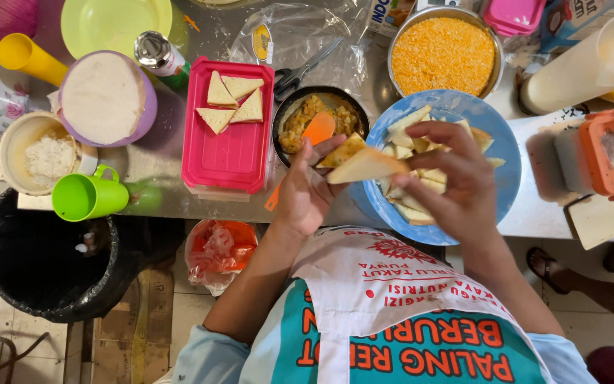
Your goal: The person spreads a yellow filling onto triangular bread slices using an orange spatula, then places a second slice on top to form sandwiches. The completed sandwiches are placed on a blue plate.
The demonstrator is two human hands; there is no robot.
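Two hands at work over the counter edge: left hand (305,188) cupped under a pale triangular folded bread piece (364,168), fingers curled around its near corner; right hand (449,178) pinching the same piece from three o'clock, fingertips closed on its edge. Held just above the round blue plate (502,153) stacked with more pale bread triangles (410,153). At eleven o'clock of the hands, a dark round bowl of yellow-brown filling (335,114) with an orange plastic spatula (318,129) resting in it. Further, at ten o'clock, a pink rectangular plastic tray (230,153) carrying four finished triangles (233,99). Likely risks: filling squeezed out by too hard a pinch, or the piece slipping toward the open black bin (37,263) at eight o'clock. Little open room: plate overhanging the counter edge, bowl and tray close alongside, a green plastic mug (87,195) near the edge at nine o'clock.
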